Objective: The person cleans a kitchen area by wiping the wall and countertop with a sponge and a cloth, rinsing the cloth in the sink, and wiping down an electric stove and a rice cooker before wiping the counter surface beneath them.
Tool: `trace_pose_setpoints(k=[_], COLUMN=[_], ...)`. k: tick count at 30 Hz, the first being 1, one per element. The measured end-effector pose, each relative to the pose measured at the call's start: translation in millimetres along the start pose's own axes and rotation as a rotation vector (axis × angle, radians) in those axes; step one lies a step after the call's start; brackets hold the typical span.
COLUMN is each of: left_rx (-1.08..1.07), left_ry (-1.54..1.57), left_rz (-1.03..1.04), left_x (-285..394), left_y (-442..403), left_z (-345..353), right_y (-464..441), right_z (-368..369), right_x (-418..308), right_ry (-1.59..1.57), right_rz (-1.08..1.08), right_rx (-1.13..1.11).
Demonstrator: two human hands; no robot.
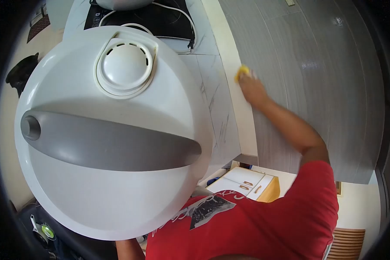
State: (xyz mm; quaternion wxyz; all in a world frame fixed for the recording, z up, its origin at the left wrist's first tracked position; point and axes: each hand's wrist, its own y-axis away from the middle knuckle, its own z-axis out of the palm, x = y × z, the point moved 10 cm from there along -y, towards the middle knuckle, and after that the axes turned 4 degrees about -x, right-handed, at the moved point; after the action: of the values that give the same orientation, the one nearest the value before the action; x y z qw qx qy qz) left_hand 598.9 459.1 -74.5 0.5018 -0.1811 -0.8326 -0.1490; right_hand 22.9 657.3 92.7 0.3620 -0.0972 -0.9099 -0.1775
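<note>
A white rice cooker (117, 195) with a grey handle (112, 143) and a round steam vent (125, 65) fills the left half, very close to the camera. My right arm stretches out to the right. In its closed fingers, my right hand (252, 90) holds a yellow sponge (242, 73) at the cream strip (229, 47) bordering a grey tiled surface (307, 86). Of my left arm, only a piece of forearm (130, 250) shows below the cooker. The left hand itself is hidden behind the cooker.
Beyond the cooker, a black cooktop (177, 21) carries a metal pot (121, 3) and a white cord (190, 26). Marble-patterned tiles (212, 95) run beside the cream strip. A white cabinet (242, 177) with wooden handles stands lower down, near my red shirt.
</note>
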Motion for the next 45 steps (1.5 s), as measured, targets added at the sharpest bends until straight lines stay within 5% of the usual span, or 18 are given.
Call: trace_pose_setpoints(k=[3, 5, 7, 9, 14, 17, 19, 23, 26, 30, 35, 37, 40, 45], left_rx=[-0.009, -0.010, 0.005, 0.018, 0.034, 0.059, 0.078, 0.121, 0.172, 0.224, 0.283, 0.302, 0.299, 0.266], left_ry=[0.003, -0.007, -0.023, -0.036, -0.028, -0.018, -0.016, -0.029, -0.041, -0.034, -0.045, -0.033, -0.073, -0.243], left_rz=[0.000, 0.006, 0.006, 0.005, 0.008, 0.022, 0.039, 0.082, 0.118, 0.168, 0.226, 0.229, 0.254, 0.382], left_x=[-1, -1, -2, -4, -8, -7, -4, 2, 5, 3, -1, -5, 9, 58], left_y=[-2, -3, 1, 3, 0, -5, -6, -7, -13, -25, -33, -36, -34, -33], left_z=[2, 1, -2, -4, -6, -5, -5, -6, -6, -3, -4, -7, -7, -2], right_y=[16, -40, -114, -145, -47, 32, 62, -17, 16, 130, 43, 16, 45, 156], right_z=[-17, 12, 15, -10, 7, -13, -20, -27, -4, -43, -27, -36, -14, -33], right_x=[-10, 26, 65, 58, 27, -17, -48, -5, -9, -79, -19, -19, -27, -110], right_ry=[-0.168, -0.188, -0.134, 0.026, -0.215, -0.196, -0.243, -0.170, -0.289, -0.343, -0.368, -0.154, -0.309, -0.173], right_rz=[-0.210, 0.010, 0.101, -0.192, -0.143, -0.241, -0.489, -0.323, -0.185, -0.523, -0.169, -0.392, -0.145, -0.710], right_rx=[-0.115, -0.425, -0.252, 0.043, -0.302, -0.387, -0.455, -0.170, -0.212, -0.376, -0.449, -0.131, -0.335, -0.510])
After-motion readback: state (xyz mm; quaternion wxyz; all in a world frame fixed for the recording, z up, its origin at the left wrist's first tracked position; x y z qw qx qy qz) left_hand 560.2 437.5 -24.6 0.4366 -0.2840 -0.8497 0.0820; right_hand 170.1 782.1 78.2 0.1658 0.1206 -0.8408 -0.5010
